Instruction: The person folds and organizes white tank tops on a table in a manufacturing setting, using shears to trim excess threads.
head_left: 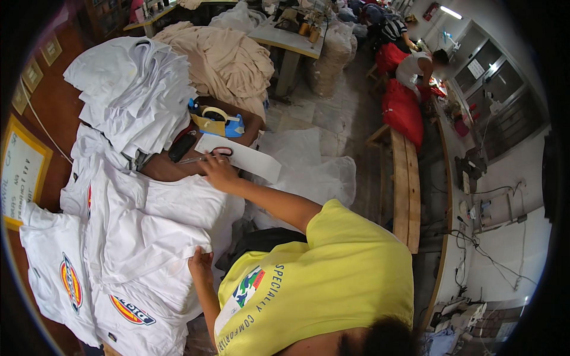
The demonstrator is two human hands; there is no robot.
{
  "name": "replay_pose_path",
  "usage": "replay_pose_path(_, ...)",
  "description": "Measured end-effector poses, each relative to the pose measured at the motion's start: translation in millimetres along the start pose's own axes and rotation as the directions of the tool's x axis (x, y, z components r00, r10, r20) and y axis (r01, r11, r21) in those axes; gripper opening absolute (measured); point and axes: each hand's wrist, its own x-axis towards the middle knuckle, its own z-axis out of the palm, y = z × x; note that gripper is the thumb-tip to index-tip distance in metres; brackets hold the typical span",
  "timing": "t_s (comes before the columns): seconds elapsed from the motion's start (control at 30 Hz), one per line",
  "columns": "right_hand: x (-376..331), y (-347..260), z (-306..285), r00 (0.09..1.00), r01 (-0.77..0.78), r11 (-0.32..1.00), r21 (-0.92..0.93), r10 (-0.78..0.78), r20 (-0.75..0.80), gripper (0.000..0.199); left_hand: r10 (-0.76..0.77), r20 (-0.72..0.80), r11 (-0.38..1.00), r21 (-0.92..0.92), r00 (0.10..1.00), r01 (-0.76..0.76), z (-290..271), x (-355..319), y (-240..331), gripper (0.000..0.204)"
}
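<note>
White T-shirts [148, 237] with coloured chest prints lie spread in layers at the left. My left hand [200, 266] pinches the near edge of the top T-shirt between thumb and fingers. Farther up, my right hand [221, 172] reaches across with its fingers spread, the tips at a pair of scissors [223, 151] with dark handles. Part of the scissors is hidden by those fingers. Beneath them a white sheet of card [255, 163] lies on the brown tabletop [161, 168]. A blue tape dispenser [228, 126] and a black pouch-like object [181, 146] are just beyond.
A tall stack of folded white garments [127, 89] and a beige cloth heap [222, 65] stand behind. Clear plastic [314, 178] covers floor beside the table. At right are a wooden bench [405, 190], red bundles [402, 113] and two people working at a long table [454, 237].
</note>
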Motion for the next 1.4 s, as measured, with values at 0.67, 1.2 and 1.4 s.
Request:
replay_pose_path(0.67,0,37,3,0.997,-0.072,0.984,-0.164,0.070,-0.016,0.032,0.147,-0.027,0.912,-0.383,0.989,-0.146,-10,-10,5,0.018)
replay_pose_path(1.2,-17,31,-27,0.976,-0.217,0.966,0.138,0.214,0.038,0.032,0.113,-0.020,0.884,0.458,0.993,-0.092,-9,-20,7,0.050)
replay_pose_path(1.4,-25,42,-26,0.959,-0.282,0.913,0.293,0.274,0.070,0.034,0.391,-0.088,0.838,0.445,0.916,-0.315,-17,-19,9,0.041)
